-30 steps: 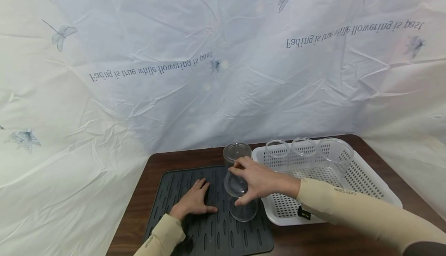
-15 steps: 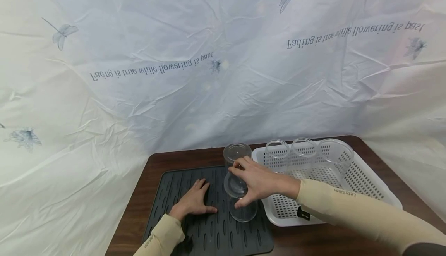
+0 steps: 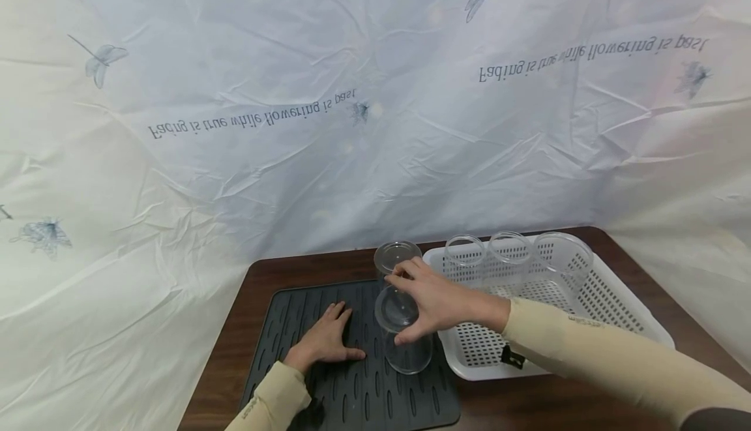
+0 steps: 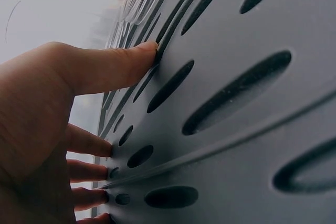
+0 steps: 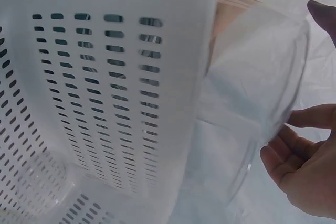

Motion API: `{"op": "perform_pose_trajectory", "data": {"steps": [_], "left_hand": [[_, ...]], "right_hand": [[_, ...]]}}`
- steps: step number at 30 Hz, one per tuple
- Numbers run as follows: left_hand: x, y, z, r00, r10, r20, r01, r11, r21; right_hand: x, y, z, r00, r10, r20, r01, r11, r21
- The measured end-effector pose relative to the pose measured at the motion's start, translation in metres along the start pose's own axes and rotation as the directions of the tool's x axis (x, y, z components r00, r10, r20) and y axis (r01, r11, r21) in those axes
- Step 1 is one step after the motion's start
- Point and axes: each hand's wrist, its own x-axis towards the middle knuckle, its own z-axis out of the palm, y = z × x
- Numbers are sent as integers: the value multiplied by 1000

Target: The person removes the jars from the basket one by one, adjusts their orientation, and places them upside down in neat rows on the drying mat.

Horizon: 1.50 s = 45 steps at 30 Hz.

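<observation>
My right hand [image 3: 435, 302] spreads over the top of a clear cylindrical cup [image 3: 410, 356], which looks to stand upside down on the dark grey drying mat [image 3: 352, 405]. In the right wrist view, the thumb stands a little apart from the cup's edge. The fingers are bent close by it; whether they touch cannot be seen. Just behind stands a second clear cup [image 3: 397, 256], partly hidden by the fingers. My left hand [image 3: 325, 338] rests spread on the mat, left of the cups, holding nothing. In the left wrist view, its thumb and fingertips touch the slotted surface.
A white perforated basket [image 3: 642, 317] stands right of the mat, below my right forearm. Along its back are clear cups [image 3: 510, 252] with their open rims up. Dark wood tabletop [image 3: 225, 366] surrounds the mat, and a pale printed sheet [image 3: 328, 177] hangs behind the table.
My right hand has risen very slightly from the front cup, which stays put. My left hand has not moved.
</observation>
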Motion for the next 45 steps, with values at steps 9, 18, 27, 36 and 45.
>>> {"op": "perform_pose_trajectory", "data": {"steps": [9,18,27,36,45], "left_hand": [[1,2,-1,1000,-9,-13,9,1000,13],[-5,5,0,1000,8,-16,-8,1000,1],[-10,8,2,1000,-3,-5,3,1000,-8],[-23,12,-2,1000,-13,-7,13,1000,-4],[-37,10,-6,1000,-27,-7,27,1000,9]], "right_hand": [[-14,2,-22,995,28,-92,-19,995,98],[-33,15,-37,949,169,-265,-122,975,183],[-49,29,-52,896,243,-371,-168,960,224],[-65,37,-60,855,344,-387,-240,926,293],[-78,40,-61,834,416,-363,-307,895,323]]}}
